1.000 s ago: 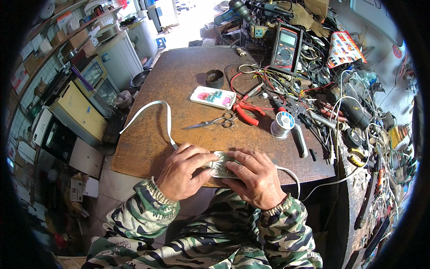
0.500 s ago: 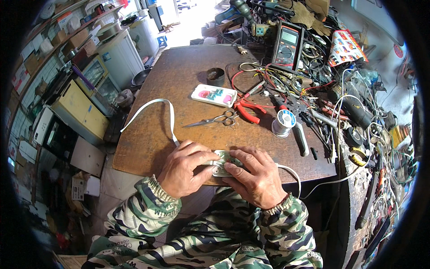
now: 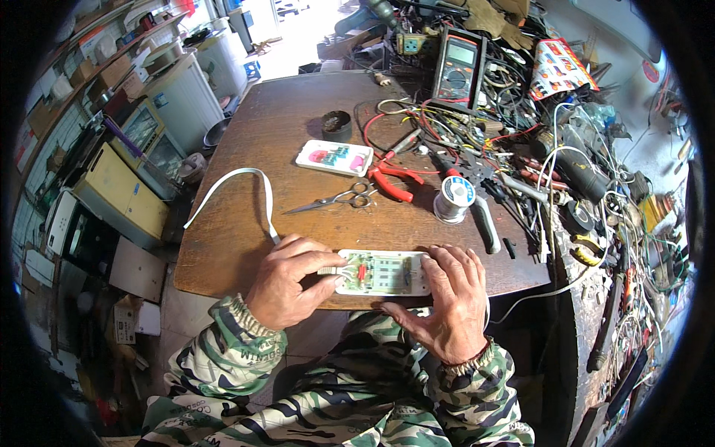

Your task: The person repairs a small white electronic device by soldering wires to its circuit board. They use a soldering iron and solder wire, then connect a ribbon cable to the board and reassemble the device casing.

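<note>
A long white plastic casing (image 3: 378, 292) lies at the table's front edge with its inside facing up. It holds a green circuit board (image 3: 391, 272) with a small red part and pale wires at its left end. My left hand (image 3: 290, 283) is closed, pinching the ribbed sleeve (image 3: 329, 271) of a white cable (image 3: 269, 205) at that end. My right hand (image 3: 449, 305) lies over the casing's right end; its fingers rest on the edge and its thumb is stretched apart near the front side. A white cord (image 3: 521, 302) runs off to the right behind this hand.
Beyond the casing lie scissors (image 3: 331, 201), red-handled pliers (image 3: 395, 183), a solder spool (image 3: 453, 201) and a white cover (image 3: 335, 158) with coloured patches. A round dark tin (image 3: 337, 125) stands behind. Tangled wires and a multimeter (image 3: 456, 71) crowd the right side.
My right hand has moved right, off the middle of the board to the casing's right end, uncovering the board. My left hand keeps its pinch on the cable. The whole view has shifted slightly.
</note>
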### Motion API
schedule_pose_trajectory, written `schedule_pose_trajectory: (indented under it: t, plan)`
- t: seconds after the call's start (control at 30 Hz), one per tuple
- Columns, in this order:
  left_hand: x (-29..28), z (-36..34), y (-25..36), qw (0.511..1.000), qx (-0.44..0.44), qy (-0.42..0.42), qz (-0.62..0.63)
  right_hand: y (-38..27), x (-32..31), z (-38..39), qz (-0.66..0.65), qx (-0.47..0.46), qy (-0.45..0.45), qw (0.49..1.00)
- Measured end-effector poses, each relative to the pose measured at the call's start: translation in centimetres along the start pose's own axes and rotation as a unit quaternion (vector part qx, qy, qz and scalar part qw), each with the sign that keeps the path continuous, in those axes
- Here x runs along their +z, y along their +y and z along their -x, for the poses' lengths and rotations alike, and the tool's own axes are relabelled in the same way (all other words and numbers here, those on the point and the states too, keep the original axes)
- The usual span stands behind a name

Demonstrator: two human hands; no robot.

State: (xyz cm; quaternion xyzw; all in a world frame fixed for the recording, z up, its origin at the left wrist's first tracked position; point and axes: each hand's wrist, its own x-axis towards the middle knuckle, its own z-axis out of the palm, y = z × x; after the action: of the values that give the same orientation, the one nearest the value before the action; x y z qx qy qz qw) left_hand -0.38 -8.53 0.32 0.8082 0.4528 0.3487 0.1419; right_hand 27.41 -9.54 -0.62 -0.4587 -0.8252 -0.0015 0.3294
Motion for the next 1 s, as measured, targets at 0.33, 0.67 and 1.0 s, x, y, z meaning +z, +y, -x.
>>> schedule_pose_trajectory:
  t: [0.33,0.67,1.0]
  plan:
    - [0.1,-0.5,0.4,1.0,-0.013,-0.001,0.004,2.4,-0.3,0.8,-0.101,0.026,-0.007,0.994]
    - [0.3,-0.6,0.1,0.998,-0.039,-0.012,0.043,2.4,0.0,1.2,-0.134,0.045,0.014,0.99]
    - [0.5,-0.6,0.0,0.999,-0.036,-0.01,0.039,0.8,0.3,1.8,-0.053,0.046,0.091,0.993]
